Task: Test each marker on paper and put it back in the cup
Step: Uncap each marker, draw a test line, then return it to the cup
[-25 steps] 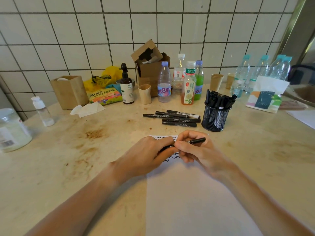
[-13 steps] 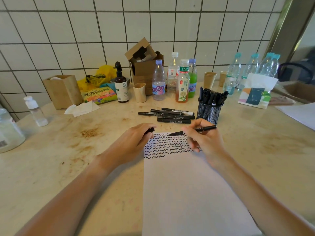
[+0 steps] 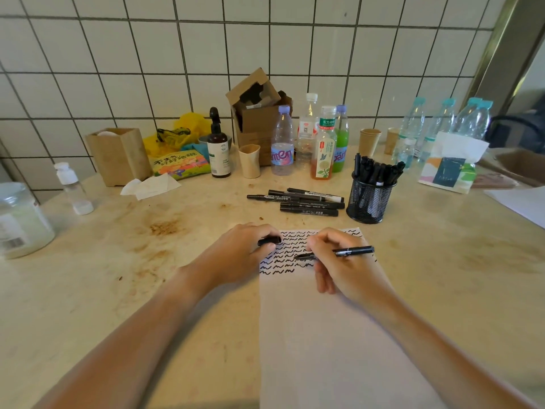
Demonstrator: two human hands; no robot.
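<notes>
A white sheet of paper [image 3: 330, 335] lies in front of me, its top covered with rows of black squiggles. My right hand [image 3: 345, 267] grips an uncapped black marker [image 3: 351, 251], tip pointing left just over the squiggles. My left hand [image 3: 236, 255] rests at the paper's left edge and pinches the black cap [image 3: 269, 241]. Behind the paper stands a black mesh cup [image 3: 370, 202] full of black markers. Several more black markers [image 3: 306, 202] lie in a row on the table left of the cup.
Along the tiled wall stand drink bottles [image 3: 324, 146], paper cups [image 3: 369, 141], a brown pump bottle [image 3: 218, 152], a cardboard box [image 3: 256, 113] and a wooden holder [image 3: 118, 154]. A tissue pack [image 3: 451, 169] sits far right, a large jar [image 3: 20, 219] far left.
The cap has come off the marker and my hands have drawn apart. The right hand has lowered the marker tip to the paper; the left hand holds the cap at the paper's edge.
</notes>
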